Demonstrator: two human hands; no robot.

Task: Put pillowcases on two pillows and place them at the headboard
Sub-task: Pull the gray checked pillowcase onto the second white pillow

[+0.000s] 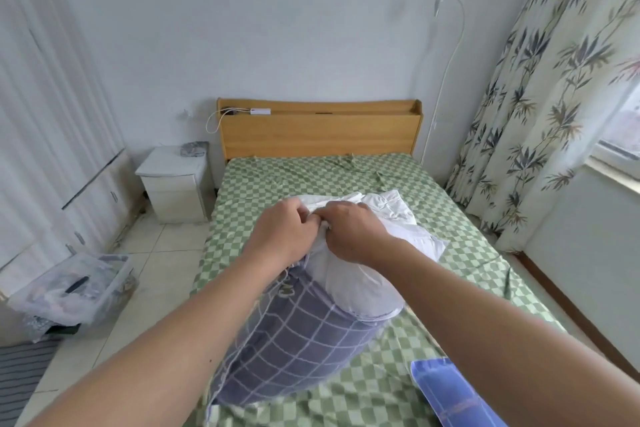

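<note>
Standing at the foot of a bed [457, 218], a person reaches both bare arms forward over a green-and-white checked sheet. A pillow [349, 274] lies lengthwise near the middle of the bed, its white body showing at the far end, while its near half sits inside a grey-purple case [294, 347] with a white grid pattern. The left hand [280, 236] is curled closed, pinching the top edge of the white fabric where it meets the case's open mouth. The right hand [353, 232] is just beside it, knuckles touching or nearly so, fingers also closed on the bunched white cloth. More crumpled white fabric spreads beyond the hands to the right; whether it is part of the same pillow or a second one cannot be told. A blue cloth [453, 395] lies at the bottom right corner of the bed, partly hidden behind the right forearm. A wooden headboard [318, 132] stands at the far end, well apart from the pillow, with bare sheet in front of it. A white nightstand [173, 184] sits left of the bed, a clear plastic bin [69, 288] rests on the tiled floor at left, and a leaf-print curtain [540, 97] hangs at right.
</note>
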